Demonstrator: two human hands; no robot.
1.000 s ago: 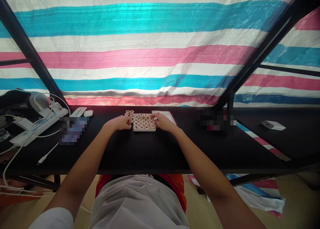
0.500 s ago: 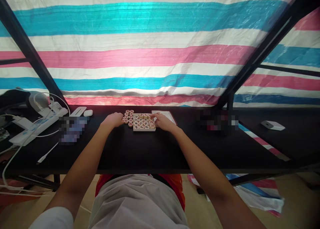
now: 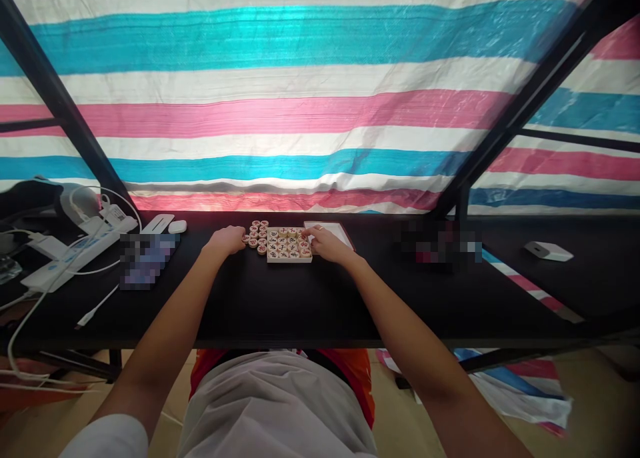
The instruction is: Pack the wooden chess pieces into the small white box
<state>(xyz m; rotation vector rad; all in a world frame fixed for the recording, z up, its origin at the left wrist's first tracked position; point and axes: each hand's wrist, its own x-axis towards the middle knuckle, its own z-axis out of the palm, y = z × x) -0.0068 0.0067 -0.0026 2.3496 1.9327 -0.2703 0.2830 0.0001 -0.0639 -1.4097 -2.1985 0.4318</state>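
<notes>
A small wooden tray [image 3: 289,259] filled with round wooden chess discs sits at the back middle of the black table [image 3: 280,305]. Several loose discs [image 3: 257,235] lie on the table just left of it. My left hand [image 3: 227,240] rests beside those loose discs, fingers curled, fingertips touching them. My right hand [image 3: 323,242] is on the tray's right end, fingers bent over the discs there. What either hand grips is too small to make out. A flat white-and-red lid [image 3: 334,231] lies behind my right hand.
White power strips [image 3: 70,251] and cables [image 3: 95,305] crowd the left end. A white mouse [image 3: 177,227] and a flat white device [image 3: 157,223] lie left of the discs. A white box [image 3: 547,251] sits far right. Black frame posts [image 3: 75,131] and a striped tarp [image 3: 300,111] stand behind.
My left hand has moved left and back, from the tray's left edge to the loose discs beside it. My right hand has stayed at the tray's right end.
</notes>
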